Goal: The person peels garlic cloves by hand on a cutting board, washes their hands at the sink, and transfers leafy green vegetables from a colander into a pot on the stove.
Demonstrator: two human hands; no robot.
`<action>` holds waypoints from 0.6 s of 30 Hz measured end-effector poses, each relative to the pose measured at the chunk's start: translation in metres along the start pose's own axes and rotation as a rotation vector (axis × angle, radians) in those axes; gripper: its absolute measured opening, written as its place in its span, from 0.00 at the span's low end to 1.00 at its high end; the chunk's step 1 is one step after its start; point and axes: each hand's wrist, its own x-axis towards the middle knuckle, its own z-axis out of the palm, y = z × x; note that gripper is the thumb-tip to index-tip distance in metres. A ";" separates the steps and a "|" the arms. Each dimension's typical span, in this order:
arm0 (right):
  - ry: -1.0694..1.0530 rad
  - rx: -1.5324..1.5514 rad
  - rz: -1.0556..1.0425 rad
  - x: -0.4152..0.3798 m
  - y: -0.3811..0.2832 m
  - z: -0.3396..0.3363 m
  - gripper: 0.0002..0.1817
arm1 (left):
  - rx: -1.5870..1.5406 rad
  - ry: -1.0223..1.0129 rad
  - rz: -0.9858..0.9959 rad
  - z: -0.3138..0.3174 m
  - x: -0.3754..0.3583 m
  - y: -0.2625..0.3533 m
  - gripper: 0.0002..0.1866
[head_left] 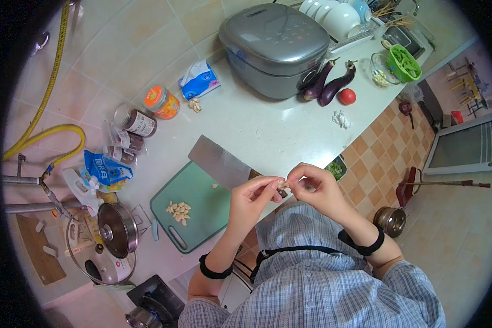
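Observation:
My left hand (252, 198) and my right hand (316, 188) meet over the counter's front edge. Both pinch a small garlic clove (282, 185) between the fingertips, which partly cover it. Left of my hands lies a green cutting board (202, 210). A small pile of peeled garlic cloves (179, 210) rests on it, with one loose piece (215, 186) apart from them. Across the board's far corner a wide-bladed cleaver (218, 164) lies flat, its dark handle pointing toward my hands.
At the back stand a grey rice cooker (273, 49), two eggplants (338, 83) and a tomato (347, 97). Crumpled white scraps (341, 119) lie near the edge. Jars (135, 121), a tissue pack (199, 81) and a lidded pot (117, 229) line the left side. Below the edge sits a bin (338, 168).

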 end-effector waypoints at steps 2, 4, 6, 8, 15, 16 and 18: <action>-0.023 0.071 0.030 -0.001 -0.002 0.000 0.04 | -0.057 0.010 -0.121 -0.001 0.000 0.004 0.09; -0.033 0.103 0.073 -0.002 0.000 -0.001 0.04 | -0.065 0.011 -0.134 -0.001 0.000 0.006 0.10; -0.046 0.134 0.116 -0.002 0.003 -0.002 0.04 | -0.073 0.013 -0.146 -0.002 0.000 0.006 0.11; -0.029 0.179 0.087 -0.003 0.006 -0.002 0.05 | -0.228 0.024 -0.194 -0.003 0.000 0.005 0.11; -0.024 -0.058 0.051 0.000 -0.007 0.008 0.10 | -0.148 0.050 -0.126 -0.005 0.002 0.001 0.10; 0.009 -0.066 0.034 0.001 -0.004 0.011 0.11 | -0.139 0.051 -0.131 -0.004 0.002 0.003 0.10; 0.041 -0.074 0.016 0.003 0.001 0.014 0.11 | -0.130 0.052 -0.135 -0.002 0.002 0.006 0.09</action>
